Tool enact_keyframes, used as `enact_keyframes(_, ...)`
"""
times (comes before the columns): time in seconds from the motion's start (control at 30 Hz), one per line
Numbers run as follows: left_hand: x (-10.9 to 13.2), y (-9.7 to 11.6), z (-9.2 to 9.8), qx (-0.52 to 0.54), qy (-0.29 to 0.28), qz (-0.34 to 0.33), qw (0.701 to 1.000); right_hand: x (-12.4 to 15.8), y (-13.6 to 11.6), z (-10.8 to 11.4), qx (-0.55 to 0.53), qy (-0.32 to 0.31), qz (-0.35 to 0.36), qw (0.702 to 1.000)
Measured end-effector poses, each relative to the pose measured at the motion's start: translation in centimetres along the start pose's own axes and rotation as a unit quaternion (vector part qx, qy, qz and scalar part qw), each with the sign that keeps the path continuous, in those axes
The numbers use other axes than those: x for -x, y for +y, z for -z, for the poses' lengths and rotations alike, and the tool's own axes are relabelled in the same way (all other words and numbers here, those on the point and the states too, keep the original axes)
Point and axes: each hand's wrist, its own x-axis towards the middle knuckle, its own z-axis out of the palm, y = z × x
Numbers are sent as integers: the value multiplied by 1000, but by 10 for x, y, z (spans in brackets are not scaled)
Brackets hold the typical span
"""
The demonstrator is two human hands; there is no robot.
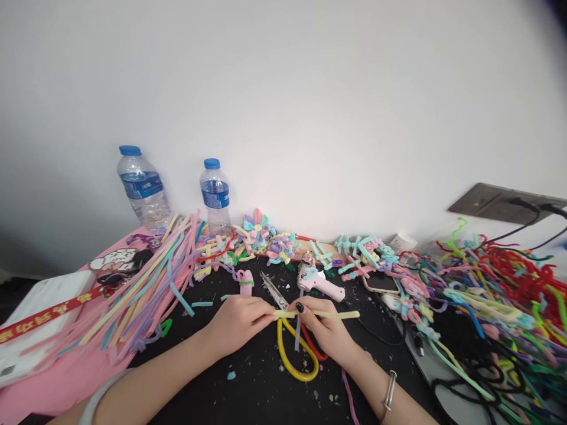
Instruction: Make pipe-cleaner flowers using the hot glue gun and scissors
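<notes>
A pale yellow pipe cleaner (343,315) stretches sideways between my two hands. My left hand (241,323) pinches its left end, fingers closed. My right hand (325,324) grips it near the middle, thumb with a dark nail on top, and its free end sticks out to the right. Just beneath lies a pair of scissors (297,378) with yellow and red handles, blades pointing away from me. A pale pink glue gun (325,287) rests right behind my right hand. Behind my left hand stands a small pink pipe-cleaner piece (245,282) with a green band.
Long pastel pipe cleaners (177,277) lie on the left, beside a white box (44,319). Two water bottles (215,200) stand by the wall. Finished pipe-cleaner flowers (258,227) line the back. A phone (381,283) and a colourful pipe-cleaner heap (500,283) sit at right, below a wall socket (500,203).
</notes>
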Motion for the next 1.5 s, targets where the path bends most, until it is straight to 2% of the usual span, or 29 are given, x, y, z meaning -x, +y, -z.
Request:
enact_keyframes(0.47,0,1,0,5,-2,8,1000,-1,2,-1,-8,-9,0,1000)
enact_keyframes(0.77,-1,3,2,14,-18,49,999,1,5,-2,-7,21,-5,1000)
enact_keyframes(1.0,-1,3,2,20,-9,57,998,0,7,-1,4,42,0,999)
enact_keyframes(1.33,-3,3,3,18,-9,57,998,-1,5,-1,13,20,-21,999)
enact_keyframes(1.5,-4,5,5,26,-15,75,997,-1,7,-1,15,31,-29,999)
